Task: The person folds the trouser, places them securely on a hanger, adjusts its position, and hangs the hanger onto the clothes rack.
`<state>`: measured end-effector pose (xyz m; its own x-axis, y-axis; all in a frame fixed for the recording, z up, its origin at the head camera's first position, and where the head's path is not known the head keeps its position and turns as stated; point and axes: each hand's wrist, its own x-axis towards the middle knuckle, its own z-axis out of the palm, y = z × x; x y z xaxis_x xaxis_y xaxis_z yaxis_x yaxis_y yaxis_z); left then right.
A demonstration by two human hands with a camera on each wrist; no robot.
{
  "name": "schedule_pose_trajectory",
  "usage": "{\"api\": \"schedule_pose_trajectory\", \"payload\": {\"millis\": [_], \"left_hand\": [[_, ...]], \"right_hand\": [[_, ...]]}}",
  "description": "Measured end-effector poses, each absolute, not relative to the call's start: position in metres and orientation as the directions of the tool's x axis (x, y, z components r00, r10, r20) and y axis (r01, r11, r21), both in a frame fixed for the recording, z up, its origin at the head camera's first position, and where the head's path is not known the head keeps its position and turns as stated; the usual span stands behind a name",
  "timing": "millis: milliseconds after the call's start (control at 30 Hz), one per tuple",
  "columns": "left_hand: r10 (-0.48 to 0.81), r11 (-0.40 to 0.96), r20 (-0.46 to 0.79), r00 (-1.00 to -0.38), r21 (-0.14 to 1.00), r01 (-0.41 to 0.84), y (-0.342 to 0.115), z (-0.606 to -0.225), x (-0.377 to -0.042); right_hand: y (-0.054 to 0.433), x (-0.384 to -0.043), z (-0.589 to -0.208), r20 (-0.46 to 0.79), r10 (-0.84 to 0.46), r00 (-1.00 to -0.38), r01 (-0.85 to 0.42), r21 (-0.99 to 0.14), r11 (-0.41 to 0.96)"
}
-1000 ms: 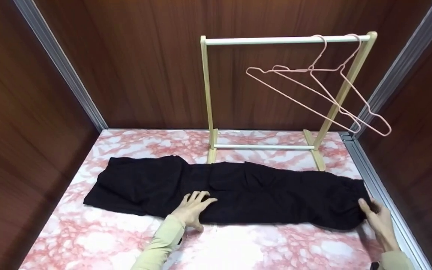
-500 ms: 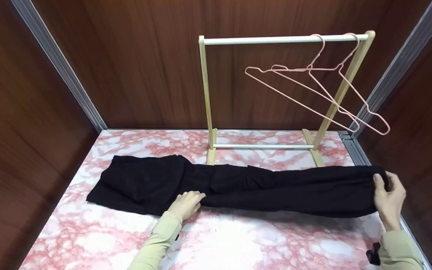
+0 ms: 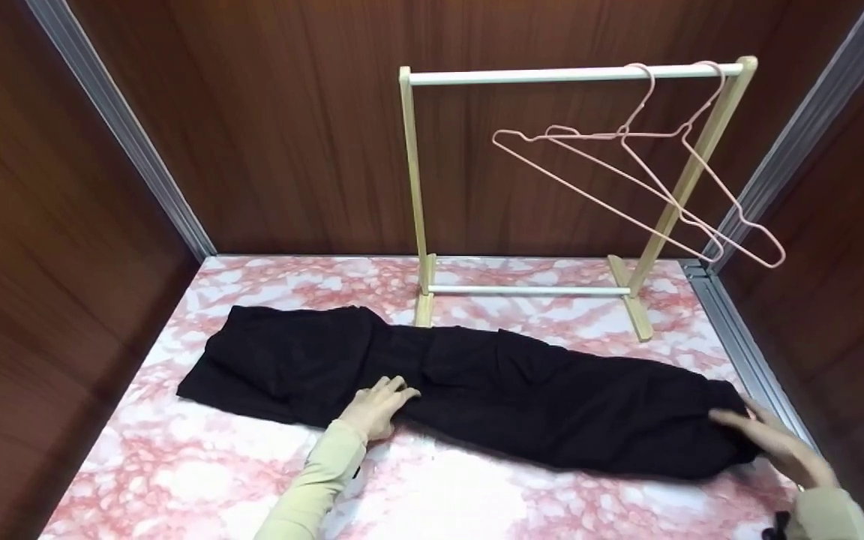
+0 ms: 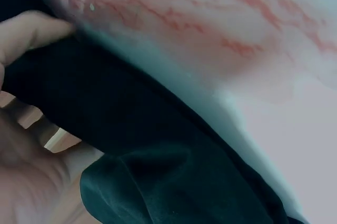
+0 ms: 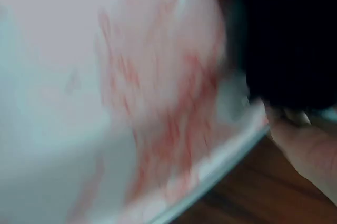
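Black trousers (image 3: 477, 375), folded into a long strip, stretch across the table from left to right. At their near edge, left of the middle, the left hand (image 3: 379, 407) holds the cloth. In the left wrist view the cloth (image 4: 137, 113) runs between the thumb and fingers of the left hand (image 4: 31, 161). The right hand (image 3: 777, 442) grips the gathered right end, its thumb over the top and its other fingers mostly hidden. That end casts a shadow on the table. The right wrist view is blurred, with the right hand (image 5: 305, 148) against the dark cloth (image 5: 295, 40).
Behind the trousers stands a wooden rack (image 3: 412, 180) with a white top bar (image 3: 514, 76). Two pink hangers (image 3: 597, 199) hang at its right side. The pink marbled table (image 3: 199, 487) is bounded by brown wall panels (image 3: 312, 150) and metal corner rails (image 3: 747, 360).
The right end of the trousers was raised toward the back, then came down nearer the front with the right hand. The left hand went from spread fingers to holding the near edge.
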<state>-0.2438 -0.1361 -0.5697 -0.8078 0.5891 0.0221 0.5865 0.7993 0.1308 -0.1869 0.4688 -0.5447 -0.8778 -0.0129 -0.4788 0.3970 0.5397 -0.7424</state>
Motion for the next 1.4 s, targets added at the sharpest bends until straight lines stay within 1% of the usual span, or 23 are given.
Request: {"api": "schedule_pose_trajectory", "payload": {"millis": [67, 133, 200, 267, 367, 433, 467, 533, 600, 633, 700, 733, 833, 933, 1033, 1100, 1200, 1300, 1400], "left_hand": [[0.585, 0.806, -0.015, -0.811, 0.118, 0.58, -0.136, -0.569, -0.242], [0.575, 0.815, -0.044, -0.817, 0.118, 0.567, -0.135, -0.57, -0.242], [0.562, 0.825, -0.064, -0.825, 0.119, 0.552, -0.134, -0.569, -0.242], [0.55, 0.833, -0.078, -0.831, 0.117, 0.541, -0.134, -0.57, -0.242], [0.539, 0.841, -0.062, -0.84, 0.098, 0.533, -0.134, -0.57, -0.243], [0.534, 0.844, -0.027, -0.845, 0.079, 0.53, -0.134, -0.571, -0.244], [0.53, 0.846, -0.003, -0.848, 0.074, 0.528, -0.135, -0.572, -0.243], [0.519, 0.851, 0.041, -0.854, 0.068, 0.521, -0.136, -0.573, -0.243], [0.503, 0.859, 0.064, -0.862, 0.074, 0.506, -0.138, -0.574, -0.241], [0.495, 0.863, 0.068, -0.866, 0.081, 0.499, -0.139, -0.574, -0.24], [0.485, 0.867, 0.075, -0.871, 0.085, 0.49, -0.14, -0.576, -0.239], [0.482, 0.87, 0.077, -0.873, 0.077, 0.487, -0.141, -0.577, -0.238], [0.478, 0.875, 0.101, -0.873, 0.036, 0.483, -0.143, -0.578, -0.236], [0.459, 0.885, 0.17, -0.872, 0.006, 0.466, -0.147, -0.579, -0.235], [0.416, 0.9, 0.298, -0.859, 0.002, 0.437, -0.153, -0.578, -0.235], [0.368, 0.914, 0.407, -0.836, 0.006, 0.406, -0.156, -0.577, -0.236], [0.268, 0.928, 0.558, -0.785, 0.068, 0.366, -0.162, -0.578, -0.236], [0.154, 0.926, 0.648, -0.746, 0.168, 0.337, -0.166, -0.583, -0.233], [0.048, 0.922, 0.673, -0.738, 0.255, 0.292, -0.166, -0.588, -0.228]], "right_hand": [[0.473, -0.182, -0.544, -0.507, -0.085, -0.858, 0.388, -0.747, 0.54], [0.475, -0.179, -0.543, -0.519, -0.111, -0.847, 0.378, -0.736, 0.562], [0.473, -0.179, -0.543, -0.5, -0.094, -0.861, 0.365, -0.735, 0.572], [0.469, -0.181, -0.543, -0.437, -0.053, -0.898, 0.332, -0.751, 0.571], [0.459, -0.185, -0.547, -0.264, 0.038, -0.964, 0.241, -0.801, 0.548], [0.45, -0.189, -0.55, -0.109, 0.133, -0.985, 0.165, -0.813, 0.558], [0.445, -0.191, -0.552, -0.034, 0.19, -0.981, 0.139, -0.809, 0.571], [0.435, -0.197, -0.556, 0.112, 0.301, -0.947, 0.1, -0.787, 0.608], [0.425, -0.2, -0.559, 0.213, 0.386, -0.898, 0.097, -0.759, 0.643], [0.422, -0.202, -0.56, 0.24, 0.419, -0.876, 0.108, -0.748, 0.655], [0.418, -0.202, -0.562, 0.232, 0.446, -0.864, 0.145, -0.734, 0.663], [0.418, -0.201, -0.562, 0.197, 0.445, -0.874, 0.173, -0.728, 0.663], [0.425, -0.196, -0.561, 0.002, 0.407, -0.913, 0.278, -0.728, 0.627], [0.437, -0.19, -0.557, -0.198, 0.304, -0.932, 0.349, -0.718, 0.602], [0.447, -0.187, -0.555, -0.281, 0.224, -0.933, 0.36, -0.737, 0.573], [0.449, -0.187, -0.554, -0.28, 0.215, -0.935, 0.353, -0.745, 0.566], [0.446, -0.186, -0.555, -0.213, 0.279, -0.936, 0.341, -0.74, 0.58], [0.433, -0.186, -0.557, -0.062, 0.393, -0.918, 0.322, -0.696, 0.642], [0.414, -0.186, -0.557, 0.121, 0.463, -0.878, 0.289, -0.637, 0.714]]}}
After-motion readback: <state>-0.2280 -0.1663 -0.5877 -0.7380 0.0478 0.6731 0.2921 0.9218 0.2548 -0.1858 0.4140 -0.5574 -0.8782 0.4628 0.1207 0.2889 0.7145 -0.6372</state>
